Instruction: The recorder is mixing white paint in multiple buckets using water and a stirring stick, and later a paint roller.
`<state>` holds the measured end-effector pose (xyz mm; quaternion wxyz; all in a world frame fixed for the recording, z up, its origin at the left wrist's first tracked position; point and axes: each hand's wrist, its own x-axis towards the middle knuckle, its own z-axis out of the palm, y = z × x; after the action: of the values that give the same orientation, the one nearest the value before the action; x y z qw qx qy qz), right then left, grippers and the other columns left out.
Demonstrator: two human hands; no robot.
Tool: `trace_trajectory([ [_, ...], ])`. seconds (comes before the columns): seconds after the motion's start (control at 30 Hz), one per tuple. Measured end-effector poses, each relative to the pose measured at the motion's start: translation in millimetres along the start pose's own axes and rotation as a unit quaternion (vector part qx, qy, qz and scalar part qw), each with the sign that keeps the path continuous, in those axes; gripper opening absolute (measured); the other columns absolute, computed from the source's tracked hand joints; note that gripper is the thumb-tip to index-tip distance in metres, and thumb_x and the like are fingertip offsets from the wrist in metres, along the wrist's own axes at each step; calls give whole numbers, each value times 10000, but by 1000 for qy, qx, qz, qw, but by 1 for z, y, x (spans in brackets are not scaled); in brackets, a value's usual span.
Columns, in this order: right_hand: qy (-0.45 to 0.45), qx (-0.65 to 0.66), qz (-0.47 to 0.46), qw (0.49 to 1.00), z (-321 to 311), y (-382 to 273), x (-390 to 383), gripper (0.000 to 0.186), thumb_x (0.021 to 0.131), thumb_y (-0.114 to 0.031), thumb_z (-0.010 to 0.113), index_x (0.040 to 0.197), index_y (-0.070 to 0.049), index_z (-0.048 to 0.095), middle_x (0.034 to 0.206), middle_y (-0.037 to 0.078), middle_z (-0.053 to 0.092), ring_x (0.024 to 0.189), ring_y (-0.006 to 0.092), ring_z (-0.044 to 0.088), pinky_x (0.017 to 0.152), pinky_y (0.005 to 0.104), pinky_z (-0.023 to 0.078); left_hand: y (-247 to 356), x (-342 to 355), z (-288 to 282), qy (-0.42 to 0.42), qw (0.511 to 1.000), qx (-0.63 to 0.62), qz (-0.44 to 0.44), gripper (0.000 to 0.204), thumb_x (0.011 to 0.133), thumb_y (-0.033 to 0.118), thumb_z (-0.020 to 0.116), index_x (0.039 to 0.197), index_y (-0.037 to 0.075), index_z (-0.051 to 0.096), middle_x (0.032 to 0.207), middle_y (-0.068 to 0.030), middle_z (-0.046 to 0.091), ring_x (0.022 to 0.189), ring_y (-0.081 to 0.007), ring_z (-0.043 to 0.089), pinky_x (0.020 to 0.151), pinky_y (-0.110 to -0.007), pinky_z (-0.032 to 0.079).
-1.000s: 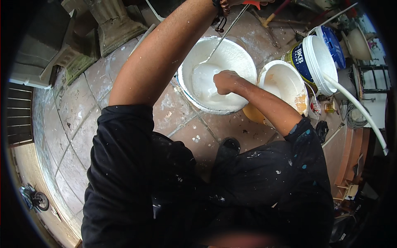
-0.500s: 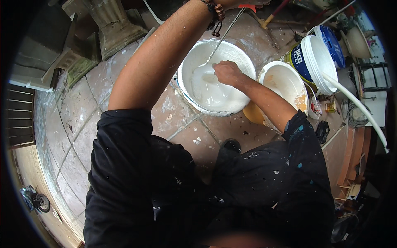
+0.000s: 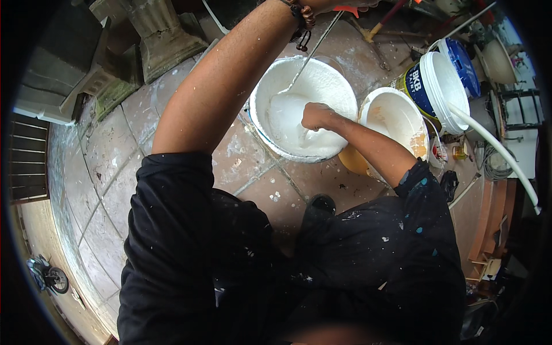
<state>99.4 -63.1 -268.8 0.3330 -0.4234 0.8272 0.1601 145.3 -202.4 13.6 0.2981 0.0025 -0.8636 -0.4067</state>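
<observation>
A round bucket with a paint-coated white inside stands on the floor, holding white liquid. A thin metal rod slants down into that liquid. At the top edge my left hand, partly cut off by the frame, is closed at the rod's orange upper end. Low inside the bucket, my right hand is curled into a fist just over the liquid. What it holds, if anything, is hidden. Beside the bucket on the right stands a second bucket, yellowish outside, with a stained white inside.
A dark blue and yellow paint bucket tilts at the right, with a white pipe reaching out of it. Behind it is a blue lid. Concrete pedestals stand at the far left on the paint-spotted tiled floor.
My right hand has moved away from the rod, down and slightly right within the bucket. The liquid's surface looks different. My left arm has barely shifted.
</observation>
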Motion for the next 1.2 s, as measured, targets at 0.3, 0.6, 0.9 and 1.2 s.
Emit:
trace_trajectory([
  [0.3, 186, 144, 36, 971, -20, 4, -6, 276, 803, -162, 571, 930, 39, 711, 988, 286, 688, 989, 424, 670, 886, 456, 529, 9, -2, 0, 14, 999, 18, 22, 320, 824, 248, 566, 846, -57, 659, 722, -234, 672, 700, -398, 678, 652, -433, 522],
  [0.6, 226, 121, -21, 966, 0, 13, 12, 250, 850, -136, 546, 968, 11, 711, 1013, 255, 693, 1004, 399, 670, 889, 478, 523, 39, -14, -10, -45, 994, -54, -87, 287, 862, 219, 563, 789, -56, 600, 616, -111, 612, 527, -232, 641, 507, -349, 525],
  [0.9, 166, 55, -143, 974, 16, -3, 3, 229, 847, -219, 619, 937, -19, 687, 946, 206, 693, 955, 385, 666, 842, 487, 518, 41, -11, -10, -56, 992, -45, -102, 291, 866, 233, 586, 812, -51, 612, 627, -97, 618, 534, -208, 639, 509, -321, 522],
  [1.2, 90, -109, -25, 990, -8, 8, -28, 243, 807, -141, 601, 976, -44, 745, 997, 155, 731, 956, 317, 705, 787, 428, 551, 36, -14, -12, -39, 997, -56, -42, 319, 856, 254, 588, 792, -56, 623, 629, -132, 635, 548, -235, 652, 519, -353, 525],
])
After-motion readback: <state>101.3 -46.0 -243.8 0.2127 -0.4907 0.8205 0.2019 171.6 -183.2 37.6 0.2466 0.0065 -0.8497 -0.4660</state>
